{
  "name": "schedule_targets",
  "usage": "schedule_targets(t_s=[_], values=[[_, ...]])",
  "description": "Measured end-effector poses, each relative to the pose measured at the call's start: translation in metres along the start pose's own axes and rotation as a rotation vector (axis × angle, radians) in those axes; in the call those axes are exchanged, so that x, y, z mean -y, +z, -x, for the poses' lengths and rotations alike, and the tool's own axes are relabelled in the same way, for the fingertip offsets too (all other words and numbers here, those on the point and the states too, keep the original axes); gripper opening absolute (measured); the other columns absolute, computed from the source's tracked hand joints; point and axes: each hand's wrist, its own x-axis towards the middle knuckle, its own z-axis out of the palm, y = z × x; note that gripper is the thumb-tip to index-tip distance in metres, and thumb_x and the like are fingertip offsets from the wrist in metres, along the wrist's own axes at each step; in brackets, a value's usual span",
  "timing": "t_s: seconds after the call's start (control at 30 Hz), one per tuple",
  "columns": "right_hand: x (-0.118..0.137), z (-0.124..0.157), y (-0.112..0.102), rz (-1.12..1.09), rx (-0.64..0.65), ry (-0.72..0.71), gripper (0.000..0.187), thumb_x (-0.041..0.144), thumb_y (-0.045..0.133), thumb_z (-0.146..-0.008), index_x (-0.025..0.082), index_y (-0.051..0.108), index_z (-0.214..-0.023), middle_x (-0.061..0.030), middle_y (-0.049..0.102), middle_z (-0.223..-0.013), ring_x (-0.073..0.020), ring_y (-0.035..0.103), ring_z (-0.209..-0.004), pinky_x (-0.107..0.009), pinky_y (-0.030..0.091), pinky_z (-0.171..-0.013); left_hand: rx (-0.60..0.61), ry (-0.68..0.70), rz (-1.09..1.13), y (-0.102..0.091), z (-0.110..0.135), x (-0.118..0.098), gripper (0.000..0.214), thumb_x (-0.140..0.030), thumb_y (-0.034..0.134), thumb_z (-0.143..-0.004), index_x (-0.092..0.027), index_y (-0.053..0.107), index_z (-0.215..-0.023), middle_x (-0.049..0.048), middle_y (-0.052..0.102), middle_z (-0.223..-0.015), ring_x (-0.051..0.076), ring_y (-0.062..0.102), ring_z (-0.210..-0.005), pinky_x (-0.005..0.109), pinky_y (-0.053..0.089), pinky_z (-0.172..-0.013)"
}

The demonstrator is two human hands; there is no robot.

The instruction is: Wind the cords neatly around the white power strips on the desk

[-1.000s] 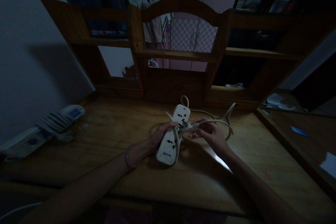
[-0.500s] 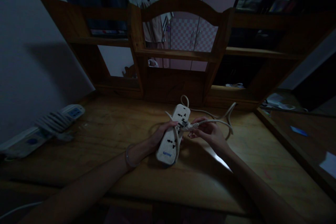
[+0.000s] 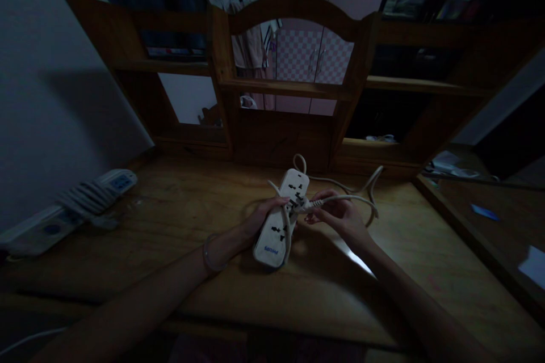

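Observation:
A white power strip (image 3: 281,221) lies lengthwise over the middle of the wooden desk (image 3: 179,221), lifted a little at its near end. My left hand (image 3: 259,218) is wrapped round its left side, thumb on top. My right hand (image 3: 340,216) pinches the white plug (image 3: 307,204) at one of the strip's upper sockets. The plug's white cord (image 3: 361,197) loops off to the right behind my right hand, and another loop of cord hangs across the strip's face. A bracelet sits on my left wrist.
A second white power strip (image 3: 68,207) with its cord coiled round it lies at the desk's left edge by the wall. A wooden shelf hutch (image 3: 293,102) rises at the back. Papers (image 3: 532,264) lie on the surface to the right.

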Motion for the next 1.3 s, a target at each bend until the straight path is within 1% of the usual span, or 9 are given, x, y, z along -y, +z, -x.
schedule_targets(t_s=[0.2, 0.37, 0.6, 0.83, 0.93, 1.0, 1.1, 1.17, 1.3], values=[[-0.002, -0.001, 0.001, 0.063, -0.066, -0.063, 0.024, 0.03, 0.068, -0.08, 0.019, 0.052, -0.094, -0.0038, 0.068, -0.085, -0.0176, 0.068, -0.077, -0.033, 0.056, -0.071, -0.026, 0.039, -0.054, 0.001, 0.001, 0.0, 0.042, -0.048, 0.054, -0.081, -0.008, 0.064, -0.091, 0.0119, 0.069, -0.071, 0.019, 0.062, -0.054, 0.029, 0.048, -0.051], [-0.003, -0.002, 0.0, 0.1, -0.135, -0.107, 0.026, 0.03, 0.067, -0.08, 0.02, 0.05, -0.095, -0.0034, 0.067, -0.085, -0.0176, 0.068, -0.076, -0.033, 0.057, -0.07, 0.038, 0.038, -0.057, -0.002, 0.0, 0.001, 0.047, -0.05, 0.052, -0.082, -0.007, 0.064, -0.095, 0.0125, 0.069, -0.073, 0.018, 0.062, -0.055, 0.027, 0.047, -0.052], [-0.003, -0.004, -0.001, 0.169, -0.415, -0.266, 0.025, 0.032, 0.063, -0.084, 0.022, 0.049, -0.102, -0.0024, 0.063, -0.092, -0.0146, 0.065, -0.072, -0.027, 0.055, -0.058, 0.128, 0.106, -0.021, -0.006, -0.002, 0.0, 0.058, -0.053, 0.045, -0.085, -0.008, 0.059, -0.117, 0.0141, 0.069, -0.079, 0.02, 0.064, -0.062, 0.029, 0.049, -0.054], [-0.003, -0.008, -0.009, 0.187, -0.595, -0.334, 0.025, 0.039, 0.053, -0.09, 0.024, 0.049, -0.11, -0.0051, 0.062, -0.103, -0.0163, 0.063, -0.081, -0.026, 0.054, -0.056, 0.07, 0.3, 0.183, -0.011, -0.005, -0.01, 0.062, -0.054, 0.042, -0.086, -0.009, 0.055, -0.127, 0.0149, 0.07, -0.085, 0.021, 0.064, -0.063, 0.03, 0.051, -0.056], [-0.004, -0.009, -0.015, 0.243, -0.639, -0.349, 0.026, 0.04, 0.048, -0.092, 0.024, 0.05, -0.112, -0.0058, 0.061, -0.107, -0.0179, 0.062, -0.09, -0.027, 0.055, -0.06, 0.031, 0.373, 0.222, -0.011, -0.004, -0.012, 0.06, -0.053, 0.043, -0.087, -0.009, 0.056, -0.125, 0.0128, 0.07, -0.08, 0.019, 0.063, -0.061, 0.029, 0.051, -0.055], [-0.006, -0.011, -0.022, 0.312, -0.64, -0.355, 0.027, 0.041, 0.045, -0.093, 0.024, 0.052, -0.113, -0.0065, 0.061, -0.11, -0.019, 0.061, -0.096, -0.029, 0.055, -0.065, -0.011, 0.384, 0.24, -0.01, -0.004, -0.011, 0.058, -0.052, 0.046, -0.086, -0.01, 0.058, -0.123, 0.0115, 0.069, -0.078, 0.02, 0.063, -0.061, 0.03, 0.051, -0.056], [-0.016, -0.015, -0.038, 0.465, -0.624, -0.355, 0.029, 0.042, 0.047, -0.091, 0.022, 0.058, -0.109, -0.0084, 0.057, -0.119, -0.0203, 0.059, -0.101, -0.034, 0.054, -0.076, -0.091, 0.32, 0.219, -0.012, -0.006, -0.009, 0.052, -0.052, 0.053, -0.082, -0.009, 0.062, -0.11, 0.0117, 0.069, -0.076, 0.021, 0.064, -0.062, 0.031, 0.052, -0.056], [-0.024, -0.018, -0.05, 0.583, -0.63, -0.333, 0.028, 0.043, 0.051, -0.087, 0.02, 0.065, -0.096, -0.0091, 0.057, -0.117, -0.0225, 0.056, -0.106, -0.038, 0.05, -0.087, -0.132, 0.27, 0.168, -0.013, -0.008, -0.009, 0.048, -0.052, 0.055, -0.081, -0.008, 0.064, -0.1, 0.0115, 0.069, -0.075, 0.02, 0.064, -0.06, 0.03, 0.052, -0.056], [-0.037, -0.02, -0.063, 0.693, -0.628, -0.266, 0.029, 0.043, 0.055, -0.084, 0.02, 0.069, -0.094, -0.0094, 0.055, -0.123, -0.0247, 0.044, -0.123, -0.04, 0.038, -0.102, -0.121, 0.139, 0.048, -0.009, -0.012, -0.011, 0.046, -0.053, 0.055, -0.079, -0.008, 0.063, -0.089, 0.0104, 0.068, -0.067, 0.019, 0.061, -0.051, 0.029, 0.049, -0.048]])
